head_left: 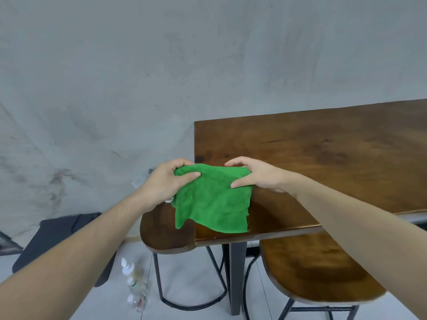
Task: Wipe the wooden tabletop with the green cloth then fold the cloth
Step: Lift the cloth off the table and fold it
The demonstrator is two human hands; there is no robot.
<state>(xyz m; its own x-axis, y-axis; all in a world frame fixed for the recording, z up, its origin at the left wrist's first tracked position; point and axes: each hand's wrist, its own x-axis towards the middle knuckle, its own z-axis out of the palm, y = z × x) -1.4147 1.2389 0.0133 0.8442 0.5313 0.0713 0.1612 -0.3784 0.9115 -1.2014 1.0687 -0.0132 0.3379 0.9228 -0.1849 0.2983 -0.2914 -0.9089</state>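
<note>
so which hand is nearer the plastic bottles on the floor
Left. The left hand grips the green cloth's left corner, out over the bottles; the right hand holds its other corner over the tabletop.

The cloth (213, 202) is bright green and fuzzy, held up by its top edge over the near left corner of the tabletop (323, 158), hanging loose with a wavy bottom edge. The tabletop is dark brown glossy wood with a straight left edge, its surface showing grain.
</note>
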